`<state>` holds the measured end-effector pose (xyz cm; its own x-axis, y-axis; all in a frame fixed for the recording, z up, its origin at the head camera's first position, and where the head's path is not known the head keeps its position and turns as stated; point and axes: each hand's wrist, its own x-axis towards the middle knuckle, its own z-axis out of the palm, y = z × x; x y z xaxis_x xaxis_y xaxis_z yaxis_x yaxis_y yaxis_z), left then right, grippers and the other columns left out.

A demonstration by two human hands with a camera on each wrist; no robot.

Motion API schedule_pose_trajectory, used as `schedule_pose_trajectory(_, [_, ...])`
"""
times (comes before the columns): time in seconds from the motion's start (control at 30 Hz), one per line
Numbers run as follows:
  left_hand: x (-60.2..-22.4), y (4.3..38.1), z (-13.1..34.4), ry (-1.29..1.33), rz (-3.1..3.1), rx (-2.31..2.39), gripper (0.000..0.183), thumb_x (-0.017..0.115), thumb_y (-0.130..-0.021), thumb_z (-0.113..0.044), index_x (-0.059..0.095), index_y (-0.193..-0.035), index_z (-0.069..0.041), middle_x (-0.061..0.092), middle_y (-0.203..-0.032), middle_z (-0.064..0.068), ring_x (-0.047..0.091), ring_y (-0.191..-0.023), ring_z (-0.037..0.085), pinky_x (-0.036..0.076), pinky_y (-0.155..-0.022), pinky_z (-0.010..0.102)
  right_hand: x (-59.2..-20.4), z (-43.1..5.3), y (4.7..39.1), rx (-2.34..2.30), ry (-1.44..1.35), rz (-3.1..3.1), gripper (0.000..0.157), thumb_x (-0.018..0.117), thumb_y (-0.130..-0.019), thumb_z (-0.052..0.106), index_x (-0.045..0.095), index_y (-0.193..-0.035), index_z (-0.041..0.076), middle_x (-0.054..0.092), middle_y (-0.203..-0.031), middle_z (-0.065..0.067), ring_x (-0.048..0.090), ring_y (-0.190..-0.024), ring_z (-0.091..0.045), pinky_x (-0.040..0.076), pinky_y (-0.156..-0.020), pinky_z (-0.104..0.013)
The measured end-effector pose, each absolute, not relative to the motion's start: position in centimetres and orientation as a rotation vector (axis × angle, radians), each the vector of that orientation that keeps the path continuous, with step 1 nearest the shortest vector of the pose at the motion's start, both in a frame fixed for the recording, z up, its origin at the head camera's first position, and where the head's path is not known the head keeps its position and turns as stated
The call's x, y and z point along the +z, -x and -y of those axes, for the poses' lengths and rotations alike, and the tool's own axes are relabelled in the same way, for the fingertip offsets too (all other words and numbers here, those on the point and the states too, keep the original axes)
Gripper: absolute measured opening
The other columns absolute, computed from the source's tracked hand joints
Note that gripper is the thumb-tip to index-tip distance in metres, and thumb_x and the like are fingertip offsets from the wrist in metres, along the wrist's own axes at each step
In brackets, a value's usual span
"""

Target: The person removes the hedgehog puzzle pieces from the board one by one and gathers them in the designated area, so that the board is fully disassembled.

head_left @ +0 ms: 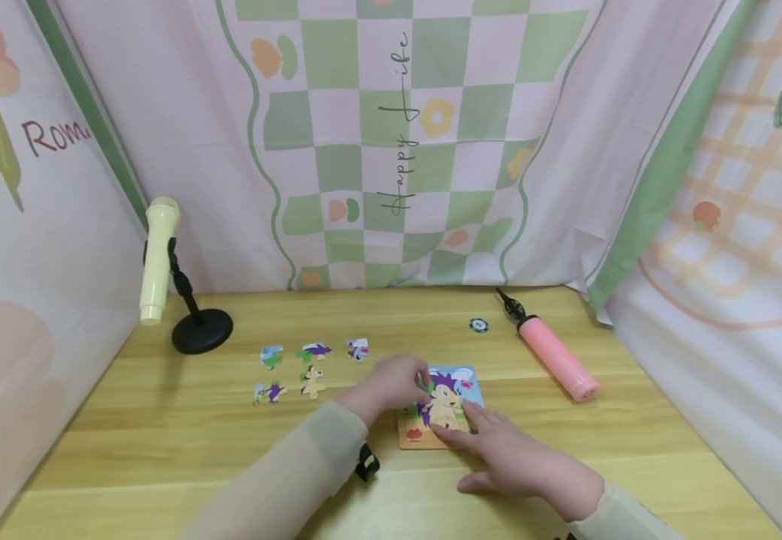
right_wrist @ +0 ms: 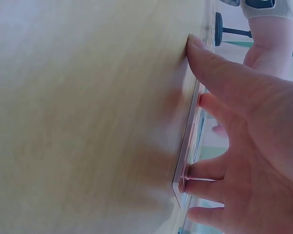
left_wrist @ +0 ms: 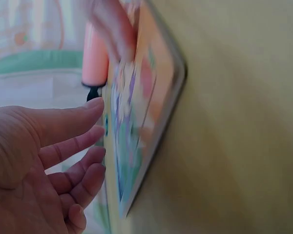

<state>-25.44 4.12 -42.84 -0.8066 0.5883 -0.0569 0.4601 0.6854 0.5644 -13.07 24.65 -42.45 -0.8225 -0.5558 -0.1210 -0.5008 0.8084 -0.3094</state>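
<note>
A square jigsaw puzzle (head_left: pixel 413 439) with a purple-haired cartoon animal lies flat on the table, between the two hands. My left hand (head_left: pixel 397 384) is over its upper left part; in the left wrist view the thumb and loosely bent fingers (left_wrist: pixel 71 141) stand apart with nothing seen between them. With spread, fairly straight fingers, my right hand (head_left: pixel 505 446) rests its fingertips on the puzzle's lower right part. Its thumb (right_wrist: pixel 219 66) reaches past the near edge down to the table. Loose puzzle pieces (head_left: pixel 312 381) lie to the left.
A cream toy microphone (head_left: pixel 157 262) stands on a black round base (head_left: pixel 202 331) at the back left. On the right lie a pink hand pump (head_left: pixel 555 356) with a black end and a small round chip (head_left: pixel 478 325). Printed curtains (head_left: pixel 391 150) enclose the wooden table (head_left: pixel 181 442).
</note>
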Motion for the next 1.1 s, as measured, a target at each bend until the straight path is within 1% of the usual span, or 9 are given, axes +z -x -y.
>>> schedule_pose_trajectory(0.13, [-43.3, 24.9, -6.1, -0.808, -2.671, 0.772, 0.021, 0.082, -0.08, -0.027, 0.069, -0.093, -0.018, 0.062, -0.087, -0.01, 0.056, -0.08, 0.01, 0.047, -0.078, 0.031, -42.6, -24.6, 13.2, -0.386, 0.852, -2.798, 0.078, 0.072, -0.081, 0.053, 0.042, -0.15, 0.035, 0.019, -0.152, -0.038, 0.03, -0.132, -0.058, 0.026, -0.103, -0.069])
schedule_pose_trajectory(0.2, [-43.4, 24.7, -7.0, -0.778, -2.647, 0.791, 0.021, 0.082, -0.08, -0.025, 0.068, -0.094, -0.018, 0.062, -0.088, -0.009, 0.056, -0.08, 0.01, 0.048, -0.076, 0.031, -42.6, -24.7, 13.2, -0.381, 0.866, -2.801, 0.078, 0.073, -0.081, 0.052, 0.042, -0.15, 0.034, 0.019, -0.152, -0.037, 0.031, -0.131, -0.058, 0.027, -0.103, -0.069])
schedule_pose_trajectory(0.33, [-43.3, 24.1, -8.2, -0.685, -2.586, 0.832, 0.023, 0.081, -0.08, -0.021, 0.065, -0.096, -0.018, 0.06, -0.087, -0.007, 0.056, -0.075, 0.012, 0.049, -0.064, 0.028, -42.6, -24.7, 13.3, -0.388, 0.867, -2.788, 0.077, 0.072, -0.082, 0.051, 0.042, -0.15, 0.034, 0.018, -0.154, -0.035, 0.03, -0.133, -0.056, 0.027, -0.103, -0.068])
schedule_pose_trajectory(0.4, [-43.4, 23.8, -8.7, -0.656, -2.59, 0.815, 0.025, 0.081, -0.08, -0.021, 0.064, -0.098, -0.018, 0.059, -0.088, -0.006, 0.056, -0.075, 0.012, 0.049, -0.062, 0.028, -42.6, -24.8, 13.3, -0.396, 0.854, -2.781, 0.077, 0.072, -0.082, 0.052, 0.041, -0.15, 0.035, 0.018, -0.154, -0.035, 0.029, -0.133, -0.056, 0.027, -0.103, -0.069])
schedule_pose_trajectory(0.47, [-43.4, 23.7, -9.2, -0.644, -2.624, 0.776, 0.029, 0.082, -0.079, -0.022, 0.064, -0.101, -0.019, 0.059, -0.09, -0.006, 0.056, -0.077, 0.013, 0.049, -0.064, 0.028, -42.7, -24.8, 13.3, -0.402, 0.849, -2.777, 0.077, 0.072, -0.082, 0.052, 0.041, -0.15, 0.036, 0.018, -0.154, -0.035, 0.029, -0.133, -0.056, 0.027, -0.103, -0.069])
schedule_pose_trajectory(0.6, [-43.1, 23.4, -9.6, -0.651, -2.696, 0.679, 0.03, 0.083, -0.078, -0.025, 0.062, -0.099, -0.019, 0.058, -0.091, -0.006, 0.053, -0.081, 0.014, 0.046, -0.07, 0.028, -42.7, -24.8, 13.3, -0.402, 0.861, -2.781, 0.078, 0.073, -0.082, 0.052, 0.04, -0.15, 0.036, 0.019, -0.154, -0.034, 0.029, -0.134, -0.055, 0.026, -0.102, -0.07])
schedule_pose_trajectory(0.7, [-42.9, 23.2, -9.7, -0.643, -2.704, 0.646, 0.026, 0.081, -0.08, -0.026, 0.062, -0.096, -0.018, 0.056, -0.09, -0.005, 0.051, -0.082, 0.015, 0.045, -0.071, 0.029, -42.7, -24.8, 13.3, -0.402, 0.871, -2.78, 0.078, 0.073, -0.082, 0.05, 0.04, -0.151, 0.035, 0.02, -0.154, -0.034, 0.029, -0.135, -0.053, 0.025, -0.101, -0.072])
schedule_pose_trajectory(0.9, [-43.2, 23.3, -10.0, -0.628, -2.711, 0.634, 0.024, 0.079, -0.083, -0.028, 0.062, -0.098, -0.018, 0.052, -0.093, -0.004, 0.049, -0.087, 0.016, 0.045, -0.077, 0.031, -42.7, -24.8, 13.1, -0.399, 0.878, -2.785, 0.077, 0.072, -0.084, 0.048, 0.04, -0.151, 0.034, 0.02, -0.154, -0.034, 0.026, -0.138, -0.05, 0.023, -0.102, -0.073])
schedule_pose_trajectory(1.1, [-43.4, 23.3, -10.0, -0.634, -2.72, 0.644, 0.027, 0.08, -0.083, -0.032, 0.063, -0.1, -0.019, 0.054, -0.096, -0.004, 0.052, -0.093, 0.017, 0.046, -0.086, 0.033, -42.5, -24.8, 11.9, -0.334, 0.89, -2.823, 0.078, 0.069, -0.085, 0.053, 0.041, -0.151, 0.023, 0.023, -0.154, -0.032, 0.029, -0.137, -0.048, 0.026, -0.103, -0.069])
